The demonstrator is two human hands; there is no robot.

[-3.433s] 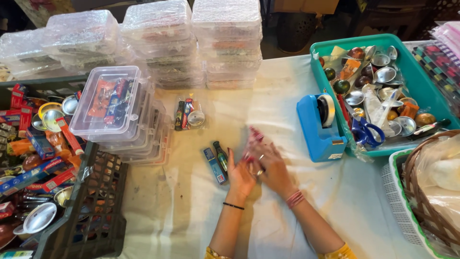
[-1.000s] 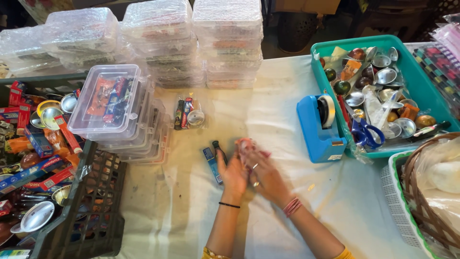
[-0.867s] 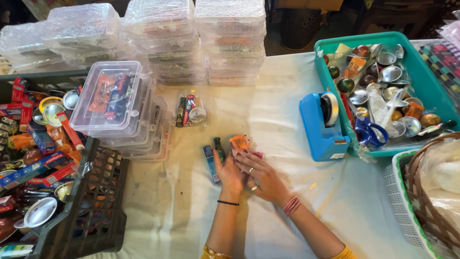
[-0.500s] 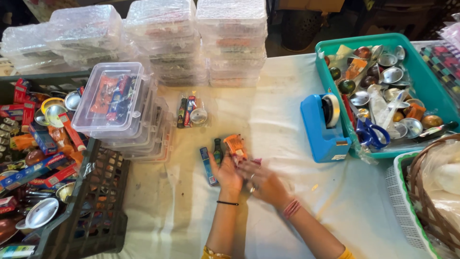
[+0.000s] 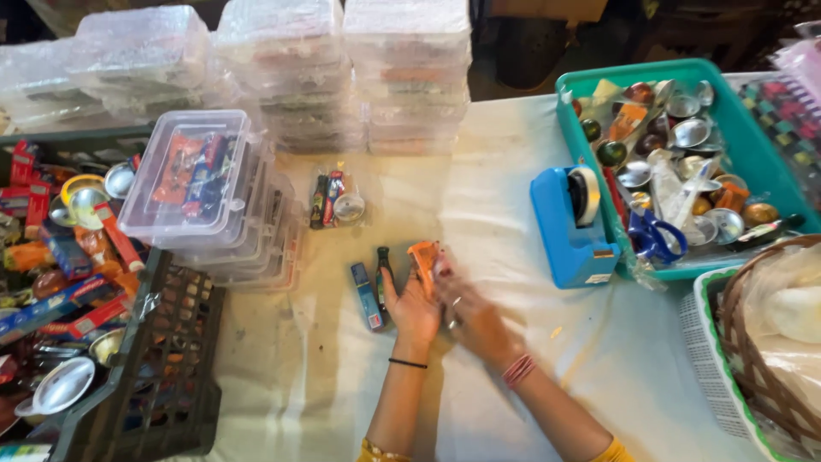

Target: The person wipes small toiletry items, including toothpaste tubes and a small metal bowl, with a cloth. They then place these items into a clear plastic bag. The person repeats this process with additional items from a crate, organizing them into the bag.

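Where both forearms reach in from the near edge of the white-covered table [image 5: 547, 162], the left hand [image 5: 413, 306] lies palm down with its fingers around a small orange packet [image 5: 424, 259], which stands just past the fingertips at the table's middle. Beside it the right hand [image 5: 473, 312] is blurred, its fingers touching the same packet, so whether it grips cannot be told. Just left of the left hand lie a dark slim tube [image 5: 383, 267] and a blue stick-shaped pack [image 5: 367, 296], side by side on the cloth. Farther out sits a clear bag of small items [image 5: 335, 198]. To the right stands a blue tape dispenser [image 5: 570, 224], touching a teal tray [image 5: 753, 145] of metal cups and blue scissors [image 5: 654, 237]. At the left, clear lidded boxes [image 5: 190, 175] are stacked beside a dark crate [image 5: 175, 342]; more wrapped boxes [image 5: 342, 68] line the far edge
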